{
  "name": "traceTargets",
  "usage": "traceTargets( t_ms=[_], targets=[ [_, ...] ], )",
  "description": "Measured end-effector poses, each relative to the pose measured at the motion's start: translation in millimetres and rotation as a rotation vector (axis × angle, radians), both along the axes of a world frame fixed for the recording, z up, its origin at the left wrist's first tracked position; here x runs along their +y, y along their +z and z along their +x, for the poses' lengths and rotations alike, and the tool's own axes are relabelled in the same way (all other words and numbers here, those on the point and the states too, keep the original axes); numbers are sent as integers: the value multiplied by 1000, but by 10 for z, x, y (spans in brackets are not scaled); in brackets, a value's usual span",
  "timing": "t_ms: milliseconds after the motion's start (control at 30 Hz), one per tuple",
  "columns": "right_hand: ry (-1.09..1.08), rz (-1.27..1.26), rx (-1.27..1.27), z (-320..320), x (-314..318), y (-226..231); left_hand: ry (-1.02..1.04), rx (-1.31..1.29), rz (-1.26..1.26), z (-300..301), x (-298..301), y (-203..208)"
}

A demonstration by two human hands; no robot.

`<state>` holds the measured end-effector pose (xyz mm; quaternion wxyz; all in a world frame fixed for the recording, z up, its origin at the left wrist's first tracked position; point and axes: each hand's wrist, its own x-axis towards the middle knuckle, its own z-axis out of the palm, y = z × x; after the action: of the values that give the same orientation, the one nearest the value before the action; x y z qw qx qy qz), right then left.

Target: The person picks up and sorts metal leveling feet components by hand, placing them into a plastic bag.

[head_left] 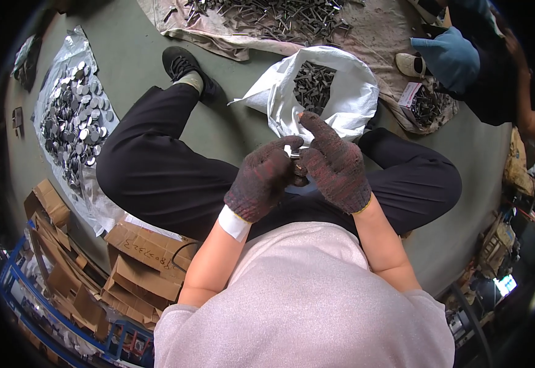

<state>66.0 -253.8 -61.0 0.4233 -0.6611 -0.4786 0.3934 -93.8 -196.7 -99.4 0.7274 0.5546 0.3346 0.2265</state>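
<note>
My left hand (260, 179) and my right hand (336, 164) wear dark knitted gloves and meet in front of my body. The left one is curled, its forefinger reaching across toward the right. Between them a small shiny metal piece (293, 152) shows, gripped by the fingers; most of it is hidden by the gloves. My right forefinger stretches up, a bare tip poking out of the glove, while its other fingers close in on the piece. Just beyond my hands stands an open white woven sack (356, 92), holding many short dark metal pieces (314, 84).
On the left, round metal discs (77, 116) lie heaped on a plastic sheet (71, 52). Metal bars (279, 18) cover a cloth (212, 44) at the far side. A person in a blue cap (454, 58) is at far right. Cardboard boxes (147, 251) stand lower left.
</note>
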Motion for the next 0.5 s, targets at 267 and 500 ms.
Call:
traceTargets(
  t_ms=[267,500],
  targets=[
    [116,156,-277,-2,15,-2,3,53,-546,21,49,-26],
    [36,70,-264,72,-46,-16,104,-274,-842,78,-36,-200]
  ],
)
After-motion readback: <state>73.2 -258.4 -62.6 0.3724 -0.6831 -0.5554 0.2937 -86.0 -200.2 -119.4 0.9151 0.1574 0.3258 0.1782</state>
